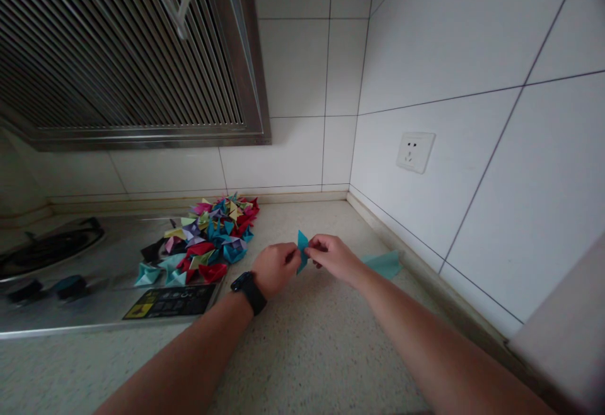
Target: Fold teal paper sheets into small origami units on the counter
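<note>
Blue paper (302, 252): one, pinched in left hand (275, 269) and right hand (334, 256) — mid-frame.
Teal sheet (385, 265): one, centre-right.
Counter (312, 352): open lower centre — bounded right by wall (510, 213).

I can read no wording, brand or number over my feed; the black-and-yellow label (172, 301) near the front edge of the stovetop (111, 305) seems to carry pale print, too small and dim for me to decipher
</note>
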Demonstrator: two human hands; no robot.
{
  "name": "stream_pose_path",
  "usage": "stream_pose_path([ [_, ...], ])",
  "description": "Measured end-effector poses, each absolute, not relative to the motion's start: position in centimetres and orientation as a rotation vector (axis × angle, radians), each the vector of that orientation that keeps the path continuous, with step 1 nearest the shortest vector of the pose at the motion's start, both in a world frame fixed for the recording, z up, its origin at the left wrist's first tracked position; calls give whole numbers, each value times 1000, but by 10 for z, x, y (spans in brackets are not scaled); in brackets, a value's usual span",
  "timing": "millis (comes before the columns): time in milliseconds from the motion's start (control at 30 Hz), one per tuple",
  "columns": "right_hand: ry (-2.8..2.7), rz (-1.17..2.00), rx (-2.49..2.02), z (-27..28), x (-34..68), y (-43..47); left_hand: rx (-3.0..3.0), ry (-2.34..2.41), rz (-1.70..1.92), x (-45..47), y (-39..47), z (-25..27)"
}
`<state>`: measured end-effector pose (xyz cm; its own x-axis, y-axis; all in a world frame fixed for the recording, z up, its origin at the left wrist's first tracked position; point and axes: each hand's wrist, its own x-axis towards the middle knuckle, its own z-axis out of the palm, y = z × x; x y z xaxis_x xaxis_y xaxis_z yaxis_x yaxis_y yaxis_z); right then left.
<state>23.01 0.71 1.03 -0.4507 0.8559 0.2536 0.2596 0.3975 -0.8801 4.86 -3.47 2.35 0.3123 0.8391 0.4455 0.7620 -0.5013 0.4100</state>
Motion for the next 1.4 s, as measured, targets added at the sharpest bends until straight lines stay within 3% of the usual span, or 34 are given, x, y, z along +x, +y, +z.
stream_pose_path([
  [633,-2035,1031,-926,3,229,8,2275,1310,1053,47,-25,14],
  [1400,-2087,561,-1054,15,225,-6,2603,1427,943,51,-37,22],
])
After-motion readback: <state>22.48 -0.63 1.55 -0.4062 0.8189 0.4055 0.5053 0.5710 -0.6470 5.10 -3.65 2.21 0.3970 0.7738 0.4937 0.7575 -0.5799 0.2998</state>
